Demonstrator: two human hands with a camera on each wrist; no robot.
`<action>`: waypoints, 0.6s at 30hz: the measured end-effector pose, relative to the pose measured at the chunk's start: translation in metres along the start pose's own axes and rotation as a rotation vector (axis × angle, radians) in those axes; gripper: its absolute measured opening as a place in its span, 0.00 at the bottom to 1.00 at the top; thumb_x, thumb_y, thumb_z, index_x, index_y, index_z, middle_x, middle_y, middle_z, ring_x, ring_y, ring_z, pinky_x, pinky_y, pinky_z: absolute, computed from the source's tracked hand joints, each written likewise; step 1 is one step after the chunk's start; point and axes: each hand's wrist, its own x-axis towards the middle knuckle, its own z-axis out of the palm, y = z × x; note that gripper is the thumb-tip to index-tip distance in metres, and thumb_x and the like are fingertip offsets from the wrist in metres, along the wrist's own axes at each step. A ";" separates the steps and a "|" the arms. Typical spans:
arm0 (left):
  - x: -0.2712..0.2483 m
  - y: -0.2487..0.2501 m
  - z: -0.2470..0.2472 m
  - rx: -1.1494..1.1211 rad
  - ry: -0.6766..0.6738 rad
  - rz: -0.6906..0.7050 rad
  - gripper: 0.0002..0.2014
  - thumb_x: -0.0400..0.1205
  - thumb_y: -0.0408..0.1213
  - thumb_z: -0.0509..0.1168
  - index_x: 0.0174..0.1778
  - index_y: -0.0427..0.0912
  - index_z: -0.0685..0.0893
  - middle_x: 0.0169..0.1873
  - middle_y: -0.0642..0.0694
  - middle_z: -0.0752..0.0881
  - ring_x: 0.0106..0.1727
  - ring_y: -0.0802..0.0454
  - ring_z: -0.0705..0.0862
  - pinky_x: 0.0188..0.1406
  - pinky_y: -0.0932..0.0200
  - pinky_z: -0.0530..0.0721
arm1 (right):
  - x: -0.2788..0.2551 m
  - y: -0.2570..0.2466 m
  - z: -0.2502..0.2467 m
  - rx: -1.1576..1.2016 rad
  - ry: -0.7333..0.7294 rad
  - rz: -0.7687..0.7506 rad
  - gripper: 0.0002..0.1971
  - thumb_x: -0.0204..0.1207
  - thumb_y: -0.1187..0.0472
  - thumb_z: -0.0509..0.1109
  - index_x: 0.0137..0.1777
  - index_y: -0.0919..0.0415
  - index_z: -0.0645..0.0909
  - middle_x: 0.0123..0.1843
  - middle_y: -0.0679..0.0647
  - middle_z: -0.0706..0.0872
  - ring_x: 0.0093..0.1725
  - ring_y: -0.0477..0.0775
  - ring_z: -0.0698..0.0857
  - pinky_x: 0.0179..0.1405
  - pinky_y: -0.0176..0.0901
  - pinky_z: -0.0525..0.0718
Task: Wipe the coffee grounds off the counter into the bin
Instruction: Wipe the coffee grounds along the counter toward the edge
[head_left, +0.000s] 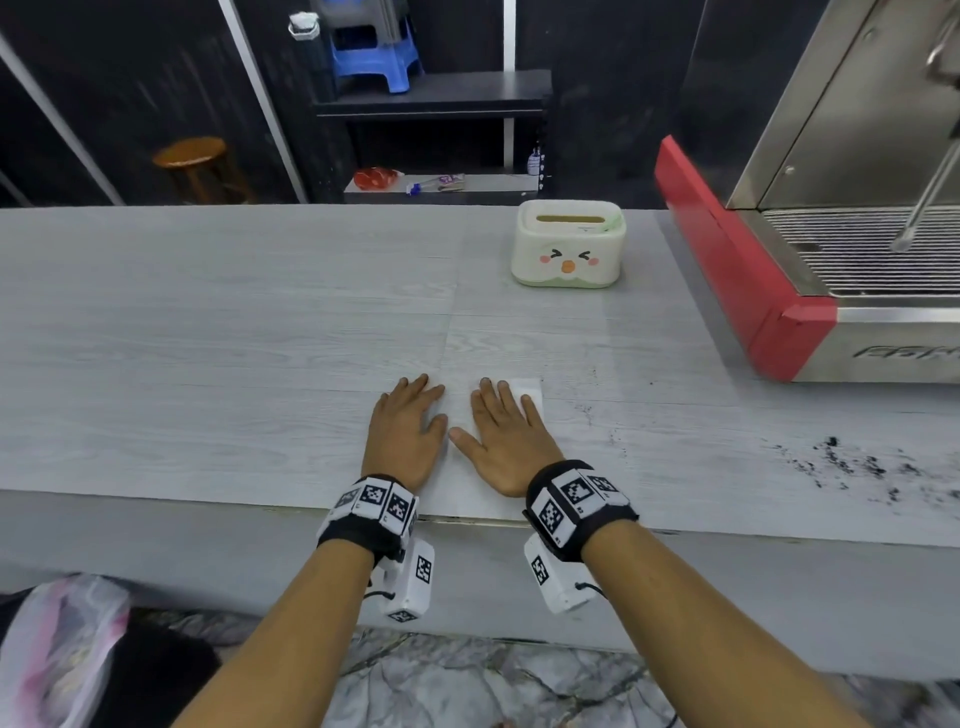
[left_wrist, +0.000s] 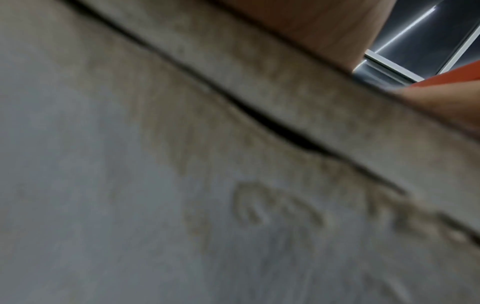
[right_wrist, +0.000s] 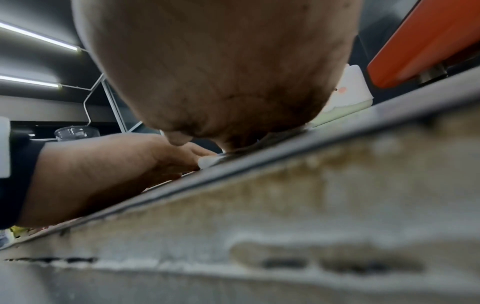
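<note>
Both hands lie flat, palms down, side by side on the grey wood-grain counter (head_left: 208, 322) near its front edge. My left hand (head_left: 408, 415) rests on the bare counter with straight fingers. My right hand (head_left: 501, 421) presses on a white tissue (head_left: 530, 389) whose corner shows beyond the fingers. Dark coffee grounds (head_left: 852, 462) are scattered on the counter far to the right, apart from both hands. In the right wrist view, my right palm (right_wrist: 221, 72) fills the top and the left hand (right_wrist: 103, 174) lies beside it. The left wrist view shows only the counter's front face (left_wrist: 233, 185).
A cream tissue box with a cartoon face (head_left: 569, 244) stands at the back centre-right. A red and steel espresso machine (head_left: 810, 260) fills the right side. A bin lined with a plastic bag (head_left: 57, 644) sits on the floor at lower left.
</note>
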 end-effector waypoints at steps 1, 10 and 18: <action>0.000 0.000 0.001 0.012 0.005 0.009 0.22 0.84 0.39 0.60 0.75 0.47 0.73 0.80 0.46 0.66 0.83 0.48 0.58 0.82 0.52 0.48 | 0.001 0.002 0.000 -0.008 0.005 0.009 0.36 0.82 0.37 0.38 0.83 0.57 0.37 0.85 0.54 0.32 0.83 0.51 0.32 0.82 0.51 0.32; -0.001 -0.002 -0.001 0.029 -0.012 0.021 0.21 0.84 0.40 0.59 0.75 0.48 0.72 0.80 0.47 0.66 0.83 0.48 0.58 0.83 0.49 0.50 | -0.010 0.038 -0.008 -0.023 0.047 0.118 0.36 0.83 0.38 0.39 0.83 0.59 0.35 0.85 0.54 0.32 0.83 0.52 0.33 0.82 0.50 0.34; 0.000 0.005 -0.004 -0.035 -0.043 -0.038 0.21 0.84 0.39 0.60 0.74 0.47 0.73 0.80 0.46 0.66 0.83 0.48 0.58 0.83 0.50 0.49 | -0.038 0.078 -0.017 0.000 0.068 0.223 0.36 0.83 0.39 0.39 0.83 0.62 0.37 0.85 0.55 0.35 0.84 0.52 0.36 0.83 0.50 0.37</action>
